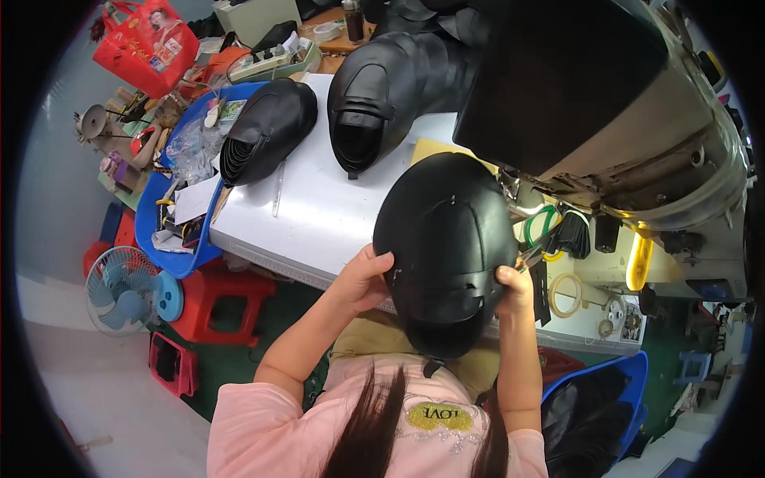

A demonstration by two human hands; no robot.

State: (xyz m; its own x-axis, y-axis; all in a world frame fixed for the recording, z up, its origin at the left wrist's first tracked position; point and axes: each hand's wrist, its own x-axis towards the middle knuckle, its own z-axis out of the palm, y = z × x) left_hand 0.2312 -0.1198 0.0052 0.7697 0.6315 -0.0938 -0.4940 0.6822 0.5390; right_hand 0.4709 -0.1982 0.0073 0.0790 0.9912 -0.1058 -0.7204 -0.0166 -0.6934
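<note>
A black leather shoe upper (446, 231) is held up in front of my chest, its rounded end away from me and a dark opening with a small tab toward me. My left hand (365, 279) grips its left edge, thumb on top and fingers underneath. Along the right edge my right hand (514, 288) is closed on it too, thumb on the leather. Thin metal blades, like scissors (535, 253), stick out beside my right hand; I cannot tell whether that hand holds them. The sewing machine (590, 103) stands just beyond, to the right.
On the white table (275, 231) lie stacked black uppers (275, 127) and a longer overlapping row (362, 103). A blue bin (151, 211) adjoins the left edge, above a red stool (239, 299) and a fan (123, 291). Another blue bin (637, 366) with black pieces sits at lower right.
</note>
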